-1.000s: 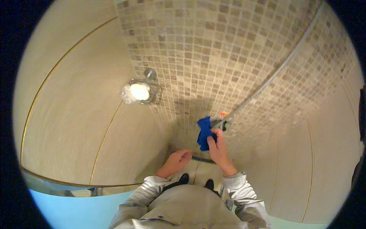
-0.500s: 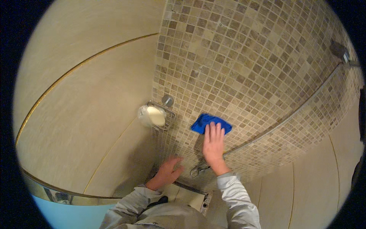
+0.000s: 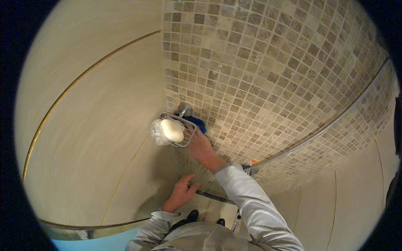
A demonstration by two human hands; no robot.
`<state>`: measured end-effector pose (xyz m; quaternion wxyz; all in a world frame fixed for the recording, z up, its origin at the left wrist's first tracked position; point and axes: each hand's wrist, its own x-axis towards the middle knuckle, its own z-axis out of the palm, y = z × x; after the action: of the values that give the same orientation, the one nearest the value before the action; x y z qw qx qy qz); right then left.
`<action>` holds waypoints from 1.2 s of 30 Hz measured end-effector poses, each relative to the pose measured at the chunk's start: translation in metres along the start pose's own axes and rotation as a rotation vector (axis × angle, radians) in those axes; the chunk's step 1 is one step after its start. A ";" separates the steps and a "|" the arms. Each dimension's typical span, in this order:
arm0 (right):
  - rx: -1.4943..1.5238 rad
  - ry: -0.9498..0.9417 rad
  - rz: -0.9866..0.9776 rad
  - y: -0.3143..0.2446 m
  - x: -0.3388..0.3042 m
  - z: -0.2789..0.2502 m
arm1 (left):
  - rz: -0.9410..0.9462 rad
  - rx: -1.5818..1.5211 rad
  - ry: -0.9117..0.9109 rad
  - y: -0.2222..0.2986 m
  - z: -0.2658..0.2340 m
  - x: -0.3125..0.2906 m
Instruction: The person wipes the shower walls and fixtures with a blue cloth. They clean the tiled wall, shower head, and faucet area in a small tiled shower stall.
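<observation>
Grip, right hand (image 3: 202, 147): fingertips hidden by the wire soap dish (image 3: 187, 130), couldn't tell if clamped. Blue cloth (image 3: 197, 122) sat behind dish, by tiled wall (image 3: 251, 83); bracket (image 3: 184, 110) stood dish off, presumably leaving room. Left hand (image 3: 181, 193) empty, fingers apart.

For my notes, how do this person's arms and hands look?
Both the left hand and right hand show without gloves. The left sleeve and right sleeve are long, pale grey and creased, with a slight sheen. No markings can be made out on them.
</observation>
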<state>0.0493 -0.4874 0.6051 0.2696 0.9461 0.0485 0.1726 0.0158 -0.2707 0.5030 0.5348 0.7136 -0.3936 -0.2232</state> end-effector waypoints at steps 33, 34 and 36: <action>0.038 0.260 0.162 -0.036 0.035 0.048 | 0.008 0.125 -0.065 -0.003 -0.013 -0.022; 0.057 0.257 0.146 -0.042 0.034 0.056 | -0.062 0.069 -0.066 -0.016 -0.014 -0.029; 0.092 0.238 0.104 -0.050 0.022 0.076 | -0.129 0.021 -0.061 -0.019 -0.015 -0.029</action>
<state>0.0967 -0.4779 0.5252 0.2090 0.9316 0.0387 0.2949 0.0152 -0.2365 0.4873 0.4996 0.7359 -0.3652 -0.2749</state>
